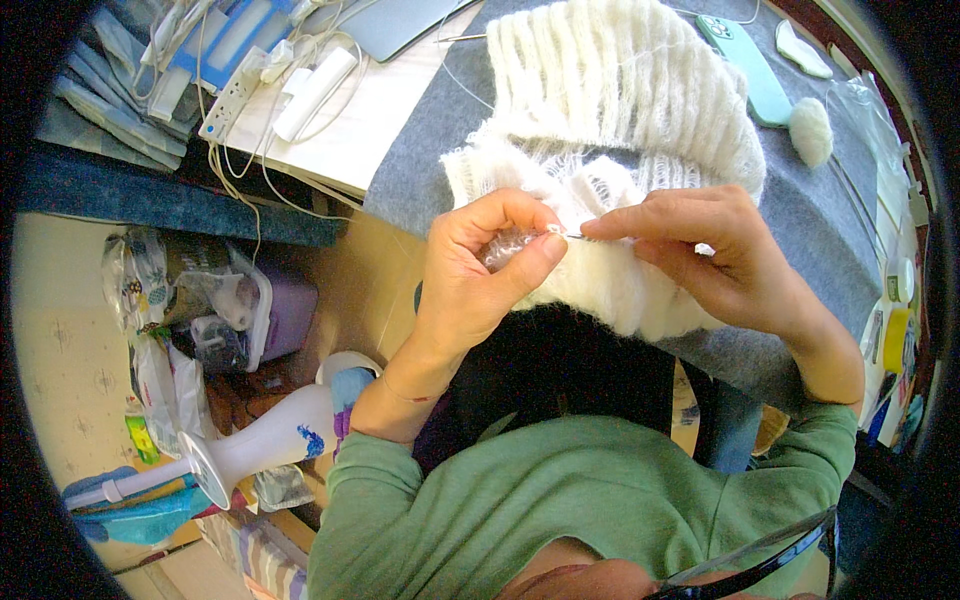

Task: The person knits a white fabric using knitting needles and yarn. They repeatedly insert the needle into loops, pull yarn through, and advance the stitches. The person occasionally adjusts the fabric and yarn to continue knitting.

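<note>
A fluffy cream-white ribbed knitted piece spreads over a grey felt cloth and hangs over the table's near edge. Between thumb and forefinger, my left hand pinches the edge of the knitting. My right hand grips a thin metal needle, whose tip meets the stitches at my left fingertips; most of its length is hidden by that hand. Another slim metal needle pokes out from the fabric's upper left corner. Loose yarn strands lie across the knitting.
Right of the knitting are a mint-green phone and a small fluffy white ball. A power strip with tangled cables sits at the left, near a laptop-like grey slab. Below stand a purple bin and a white pedestal fan-like object.
</note>
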Available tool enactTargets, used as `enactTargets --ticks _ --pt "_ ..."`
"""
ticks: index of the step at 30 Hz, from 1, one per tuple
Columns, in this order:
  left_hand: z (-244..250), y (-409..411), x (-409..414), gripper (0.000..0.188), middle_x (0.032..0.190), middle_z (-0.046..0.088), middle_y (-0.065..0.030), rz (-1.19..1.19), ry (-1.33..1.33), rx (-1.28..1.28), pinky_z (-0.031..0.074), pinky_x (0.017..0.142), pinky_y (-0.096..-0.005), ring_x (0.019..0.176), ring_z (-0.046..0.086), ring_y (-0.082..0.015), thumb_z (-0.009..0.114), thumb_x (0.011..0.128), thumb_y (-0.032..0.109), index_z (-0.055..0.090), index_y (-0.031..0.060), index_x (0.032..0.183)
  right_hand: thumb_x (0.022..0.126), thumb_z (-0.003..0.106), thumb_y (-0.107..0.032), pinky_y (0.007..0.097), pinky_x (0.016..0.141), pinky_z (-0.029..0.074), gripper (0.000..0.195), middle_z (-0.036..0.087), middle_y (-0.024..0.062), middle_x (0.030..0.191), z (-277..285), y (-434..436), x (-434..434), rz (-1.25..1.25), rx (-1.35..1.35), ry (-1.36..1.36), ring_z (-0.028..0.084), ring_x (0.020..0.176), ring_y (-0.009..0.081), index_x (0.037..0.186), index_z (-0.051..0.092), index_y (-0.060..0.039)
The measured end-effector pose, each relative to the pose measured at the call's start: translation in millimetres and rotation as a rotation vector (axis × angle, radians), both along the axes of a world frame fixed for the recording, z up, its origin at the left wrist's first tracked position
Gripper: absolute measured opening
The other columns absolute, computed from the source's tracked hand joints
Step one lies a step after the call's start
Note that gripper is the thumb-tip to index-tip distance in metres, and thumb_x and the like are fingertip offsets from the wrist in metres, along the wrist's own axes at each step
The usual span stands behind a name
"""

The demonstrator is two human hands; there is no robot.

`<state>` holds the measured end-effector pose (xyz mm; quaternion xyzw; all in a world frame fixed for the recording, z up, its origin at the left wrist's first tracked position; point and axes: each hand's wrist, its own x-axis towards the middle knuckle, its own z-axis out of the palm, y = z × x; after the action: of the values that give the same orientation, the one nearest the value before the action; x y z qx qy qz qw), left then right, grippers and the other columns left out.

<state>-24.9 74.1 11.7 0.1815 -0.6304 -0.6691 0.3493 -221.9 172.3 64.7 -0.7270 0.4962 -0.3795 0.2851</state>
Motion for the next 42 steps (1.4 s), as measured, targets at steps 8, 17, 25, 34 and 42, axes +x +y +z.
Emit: enactTargets --ticks 8,17,25,34,42 --pt "1 1 2 0.008 0.087 0.061 -0.0086 -0.002 -0.056 0.027 0.041 0.083 -0.0271 0.085 0.056 -0.0151 0.063 0.079 0.005 0.060 -0.0001 0.084 0.080 0.055 0.004 0.0358 0.069 0.049 0.029 0.066 0.0163 0.090 3 0 0 0.006 0.029 0.006 0.065 0.080 0.0325 0.107 0.064 -0.0033" --pt "-2 1 1 0.005 0.082 0.061 -0.0005 -0.007 -0.026 0.021 0.040 0.072 -0.0207 0.077 0.052 -0.0064 0.066 0.081 0.005 0.063 0.0015 0.084 0.078 0.055 0.004 0.0355 0.068 0.049 0.029 0.065 0.0155 0.085 2 0 0 0.022 0.040 -0.006 0.064 0.076 0.0325 0.105 0.064 -0.0035" --pt "2 4 -1 0.004 0.079 0.062 0.0000 0.071 -0.037 -0.136 0.042 0.070 -0.0206 0.077 0.054 -0.0058 0.068 0.080 0.003 0.065 0.0014 0.082 0.079 0.055 0.004 0.0348 0.067 0.049 0.029 0.065 0.0148 0.084 -8 0 4 -0.035 -0.029 -0.068 0.064 0.075 0.0315 0.106 0.063 -0.0046" --pt "3 2 -1 0.008 0.073 0.058 -0.0027 0.176 -0.118 -0.502 0.039 0.095 -0.0393 0.074 0.055 -0.0144 0.069 0.073 -0.001 0.062 0.0018 0.076 0.082 0.055 0.001 0.0357 0.066 0.049 0.025 0.064 0.0151 0.084 -5 0 4 -0.051 -0.023 -0.001 0.063 0.075 0.0334 0.105 0.062 -0.0059" --pt "-2 1 -6 0.009 0.071 0.060 -0.0040 0.148 -0.080 -0.457 0.042 0.073 -0.0279 0.072 0.056 -0.0160 0.072 0.071 -0.001 0.066 0.0034 0.076 0.081 0.055 0.002 0.0375 0.066 0.049 0.034 0.063 0.0164 0.084 -11 0 10 -0.079 -0.064 -0.017 0.062 0.075 0.0353 0.113 0.061 -0.0076"
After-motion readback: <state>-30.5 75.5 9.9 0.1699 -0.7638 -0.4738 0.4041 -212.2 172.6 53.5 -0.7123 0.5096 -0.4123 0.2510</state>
